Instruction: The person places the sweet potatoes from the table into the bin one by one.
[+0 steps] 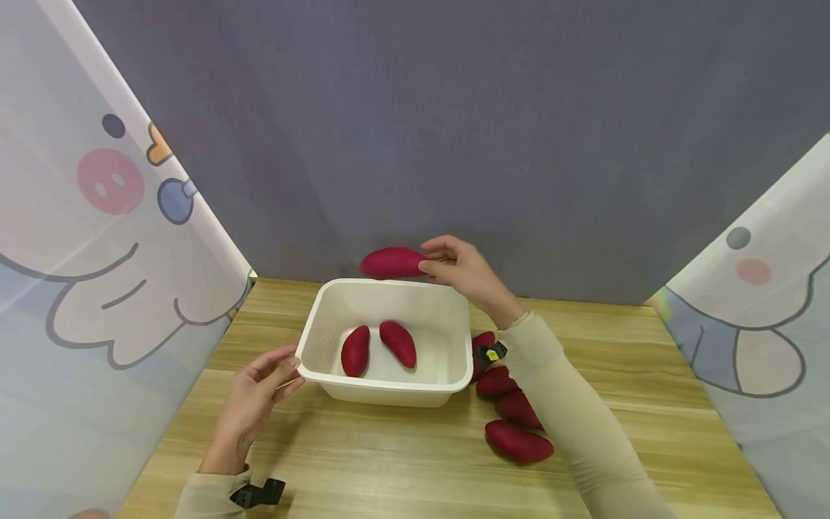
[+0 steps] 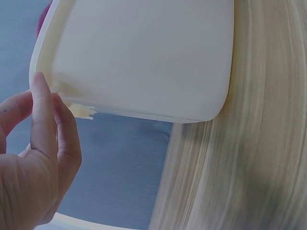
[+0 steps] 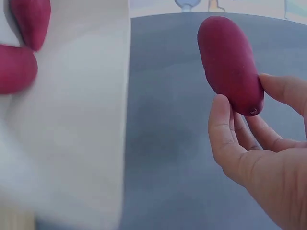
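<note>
Head view: the right hand [image 1: 463,270] holds a red sweet potato [image 1: 392,263] by one end, its grip clamped on it with the thumb on one side and fingers on the other. This sweet potato is in the air by the far rim of a white bin [image 1: 382,383]; the right wrist view shows it apart from that rim. The bin stands near the far edge of the wooden tabletop [image 1: 363,461], left of that edge's middle. At the bin's near left corner the left hand [image 1: 256,389] has its grip closed on the rim. Inside, two sweet potatoes lie on the bin's floor, one left [image 1: 355,352] and one right [image 1: 398,344], slightly apart. Four more lie on the tabletop beside the bin's right wall, in a line running toward the near edge, the nearest one [image 1: 519,442] fully visible and others partly behind the right sleeve [image 1: 577,418]. A grey cloth [image 1: 454,144] hangs behind the far edge.
</note>
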The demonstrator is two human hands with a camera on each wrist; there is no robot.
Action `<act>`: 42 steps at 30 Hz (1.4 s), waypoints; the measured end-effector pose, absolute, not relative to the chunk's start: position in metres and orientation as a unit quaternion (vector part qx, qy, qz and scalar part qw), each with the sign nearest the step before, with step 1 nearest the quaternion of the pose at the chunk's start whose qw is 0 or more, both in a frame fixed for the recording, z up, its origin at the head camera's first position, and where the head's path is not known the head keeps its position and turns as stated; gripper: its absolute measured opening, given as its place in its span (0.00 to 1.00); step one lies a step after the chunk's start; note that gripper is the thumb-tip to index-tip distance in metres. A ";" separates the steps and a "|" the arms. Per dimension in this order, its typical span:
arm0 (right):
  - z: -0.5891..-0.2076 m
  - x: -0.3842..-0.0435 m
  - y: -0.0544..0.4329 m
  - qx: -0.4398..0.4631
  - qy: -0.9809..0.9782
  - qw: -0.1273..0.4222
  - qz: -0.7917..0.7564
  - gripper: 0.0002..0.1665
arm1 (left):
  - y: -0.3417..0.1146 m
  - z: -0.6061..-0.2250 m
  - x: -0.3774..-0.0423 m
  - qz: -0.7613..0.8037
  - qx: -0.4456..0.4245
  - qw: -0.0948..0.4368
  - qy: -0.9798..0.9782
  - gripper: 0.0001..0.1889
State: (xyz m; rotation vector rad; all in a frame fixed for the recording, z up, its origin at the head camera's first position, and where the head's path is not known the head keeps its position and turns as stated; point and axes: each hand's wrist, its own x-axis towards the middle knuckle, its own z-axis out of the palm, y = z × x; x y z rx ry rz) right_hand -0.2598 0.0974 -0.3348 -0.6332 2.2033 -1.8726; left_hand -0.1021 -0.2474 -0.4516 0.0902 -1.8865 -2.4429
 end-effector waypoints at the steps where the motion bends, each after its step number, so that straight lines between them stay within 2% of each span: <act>1: -0.337 -0.261 0.090 -0.215 0.742 0.095 -0.628 0.23 | -0.247 -0.451 -0.102 -0.790 0.030 0.026 -0.612 0.17; 10: -0.362 -0.269 0.046 -0.201 0.754 0.137 -0.610 0.21 | -0.248 -0.452 -0.103 -0.783 0.033 0.024 -0.620 0.18; 19: -0.385 -0.267 0.036 -0.182 0.769 0.182 -0.586 0.21 | -0.247 -0.452 -0.102 -0.786 0.030 0.025 -0.618 0.17; 32: -0.384 -0.264 0.039 -0.196 0.761 0.157 -0.598 0.22 | -0.245 -0.452 -0.104 -0.783 0.032 0.027 -0.621 0.17; 42: -0.335 -0.246 0.060 -0.243 0.750 0.116 -0.604 0.19 | -0.246 -0.450 -0.103 -0.783 0.036 0.026 -0.620 0.16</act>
